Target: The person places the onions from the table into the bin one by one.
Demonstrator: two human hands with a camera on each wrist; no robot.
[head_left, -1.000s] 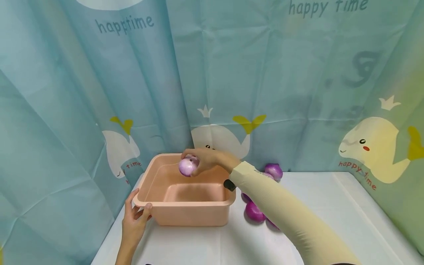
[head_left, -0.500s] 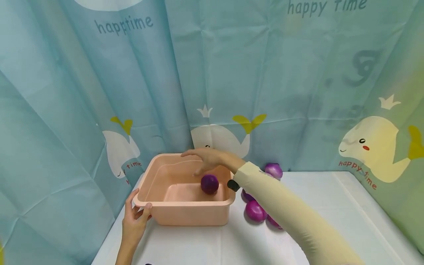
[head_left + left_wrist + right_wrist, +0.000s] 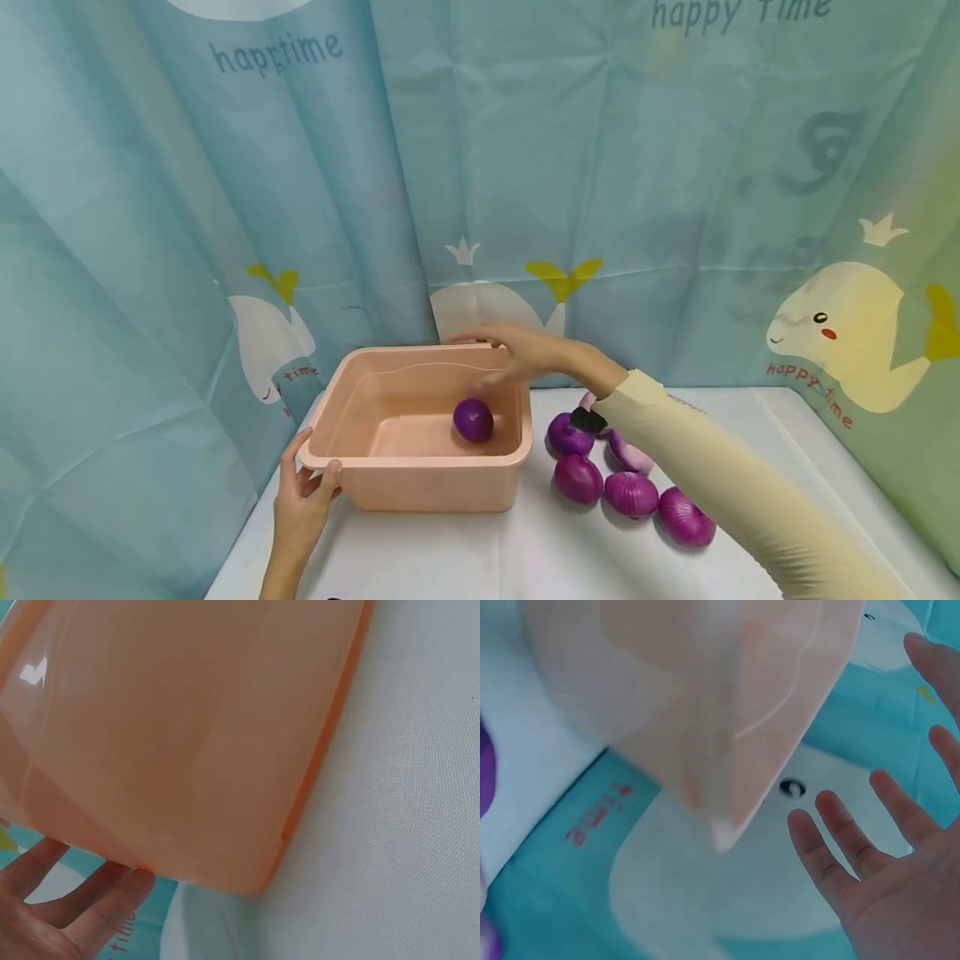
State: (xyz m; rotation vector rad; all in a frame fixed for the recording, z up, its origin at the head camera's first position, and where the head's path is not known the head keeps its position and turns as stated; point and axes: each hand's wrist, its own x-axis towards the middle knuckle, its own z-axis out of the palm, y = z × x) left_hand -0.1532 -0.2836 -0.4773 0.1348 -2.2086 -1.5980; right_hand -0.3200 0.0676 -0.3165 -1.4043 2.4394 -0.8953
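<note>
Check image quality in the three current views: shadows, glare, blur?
Head view: bright, soft shadows beside the round purple onions on the white tabletop; left wrist: dimmer, small white highlight, likely glare, on the peach rectangular plastic tub; right wrist: tub's corner blurred, the spread bare fingers sharper.

In the tub (image 3: 420, 462), an onion (image 3: 473, 420) blocks right, leaving left free.

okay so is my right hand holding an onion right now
No, the right wrist view shows the right hand with its fingers spread apart and nothing in its grasp.
</note>
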